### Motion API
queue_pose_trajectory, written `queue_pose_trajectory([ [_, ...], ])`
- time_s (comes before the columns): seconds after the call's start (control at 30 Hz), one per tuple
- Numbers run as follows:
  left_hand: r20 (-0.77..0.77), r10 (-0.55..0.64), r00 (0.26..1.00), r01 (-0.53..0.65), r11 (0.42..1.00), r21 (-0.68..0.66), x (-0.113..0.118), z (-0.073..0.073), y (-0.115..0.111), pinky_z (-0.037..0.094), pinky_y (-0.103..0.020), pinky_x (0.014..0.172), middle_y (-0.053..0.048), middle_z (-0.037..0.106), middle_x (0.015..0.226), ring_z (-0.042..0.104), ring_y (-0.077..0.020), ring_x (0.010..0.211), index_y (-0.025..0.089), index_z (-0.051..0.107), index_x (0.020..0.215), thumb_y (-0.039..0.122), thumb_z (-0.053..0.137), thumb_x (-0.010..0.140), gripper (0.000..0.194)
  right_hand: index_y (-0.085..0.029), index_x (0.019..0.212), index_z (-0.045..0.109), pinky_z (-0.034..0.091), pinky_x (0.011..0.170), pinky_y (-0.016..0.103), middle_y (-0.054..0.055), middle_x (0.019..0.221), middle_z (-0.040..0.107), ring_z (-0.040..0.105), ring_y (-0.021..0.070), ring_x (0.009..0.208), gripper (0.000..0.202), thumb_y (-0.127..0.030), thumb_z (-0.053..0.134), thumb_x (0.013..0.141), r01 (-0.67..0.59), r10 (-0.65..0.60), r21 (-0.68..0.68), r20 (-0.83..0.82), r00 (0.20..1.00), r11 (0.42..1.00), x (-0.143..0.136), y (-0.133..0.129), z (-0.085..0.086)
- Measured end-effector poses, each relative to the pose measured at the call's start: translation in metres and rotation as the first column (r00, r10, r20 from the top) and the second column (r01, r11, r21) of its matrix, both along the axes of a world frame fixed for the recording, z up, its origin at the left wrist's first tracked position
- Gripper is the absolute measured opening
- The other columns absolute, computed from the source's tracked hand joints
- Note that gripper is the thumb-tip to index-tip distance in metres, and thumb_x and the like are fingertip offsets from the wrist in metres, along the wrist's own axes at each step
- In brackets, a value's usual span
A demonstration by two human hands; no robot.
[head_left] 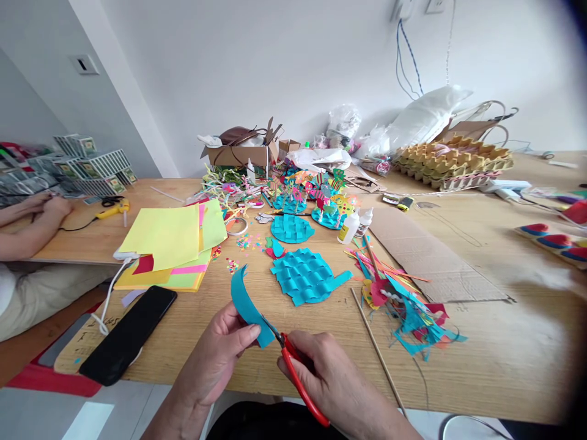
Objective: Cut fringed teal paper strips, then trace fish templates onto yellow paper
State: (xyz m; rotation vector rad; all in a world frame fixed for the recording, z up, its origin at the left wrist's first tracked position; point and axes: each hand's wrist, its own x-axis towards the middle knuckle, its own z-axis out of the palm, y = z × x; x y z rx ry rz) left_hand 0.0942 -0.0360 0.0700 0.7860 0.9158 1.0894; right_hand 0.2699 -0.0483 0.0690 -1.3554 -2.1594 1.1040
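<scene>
A curled blue paper strip point(244, 301) is pinched between the thumb and fingers of my left hand point(221, 347). My right hand point(328, 373) grips red-handled scissors point(298, 376), whose blades meet the strip near its lower end. Just beyond my hands lies a blue woven paper piece point(305, 276) with ruffled strips and one strip sticking out to the right. A smaller round blue woven piece point(292, 228) lies farther back, with small blue and red paper scraps point(275, 247) between the two.
Coloured paper sheets point(160, 235) and a black phone point(129, 333) lie left. Glue bottles point(349, 226), paper scraps point(417, 318), a thin stick point(376, 342) and cardboard point(431, 256) are right. Egg trays point(454, 160) stand behind. Another person's hands point(50, 208) rest at far left.
</scene>
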Motion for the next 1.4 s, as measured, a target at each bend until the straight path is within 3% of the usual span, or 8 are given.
queue_pose_trajectory([
  [0.23,-0.041,0.007,0.999,-0.007,1.0,0.02,0.0,0.0,-0.002,0.043,-0.021,0.062,0.001,0.065,0.068,0.055,-0.0114,0.062,0.019,0.068,0.077,0.02,0.073,0.064,0.014,-0.019,0.067,0.045,0.025,0.047,0.019,-0.005,0.056,0.044,0.036,0.0072,0.05,0.024,-0.029,0.039,0.088,-0.046,0.046,-0.019,-0.042,0.998,0.999,0.003,-0.001,0.001],
  [0.73,-0.016,-0.093,0.996,0.093,0.996,0.016,0.002,-0.003,-0.001,0.044,-0.025,0.07,-0.003,0.068,0.079,0.058,-0.0156,0.074,0.02,0.068,0.09,0.022,0.07,0.067,0.023,-0.018,0.062,0.041,0.023,0.047,0.02,-0.005,0.054,0.042,0.033,0.0078,0.049,0.027,-0.03,0.039,0.086,0.009,-0.01,0.038,0.011,1.0,0.999,-0.002,-0.003,0.002],
  [0.9,0.007,-0.073,0.997,0.073,0.997,-0.001,0.002,-0.003,0.0,0.043,-0.02,0.062,0.0,0.066,0.07,0.056,-0.012,0.066,0.02,0.069,0.079,0.021,0.072,0.065,0.014,-0.019,0.061,0.038,0.023,0.047,0.021,-0.004,0.053,0.041,0.031,0.008,0.048,0.028,-0.031,0.038,0.086,0.011,-0.013,0.05,0.03,0.999,0.999,-0.003,-0.003,0.001],
  [1.23,-0.013,-0.041,0.999,0.04,0.998,-0.048,-0.002,-0.007,-0.001,0.043,-0.022,0.062,-0.001,0.067,0.072,0.056,-0.0129,0.066,0.019,0.069,0.076,0.023,0.074,0.063,0.015,-0.018,0.062,0.044,0.024,0.048,0.021,-0.003,0.054,0.045,0.032,0.0086,0.048,0.024,-0.028,0.042,0.084,0.027,-0.03,0.063,0.052,0.998,0.998,-0.005,0.0,-0.003],
  [1.4,0.002,-0.011,1.0,0.011,0.999,-0.044,-0.004,-0.008,-0.002,0.041,-0.02,0.06,0.001,0.064,0.067,0.053,-0.0108,0.063,0.019,0.068,0.074,0.019,0.073,0.062,0.013,-0.019,0.066,0.044,0.026,0.049,0.021,-0.004,0.056,0.046,0.037,0.0086,0.05,0.025,-0.032,0.04,0.086,-0.031,0.031,-0.033,0.011,0.999,0.999,0.009,0.001,-0.002],
])
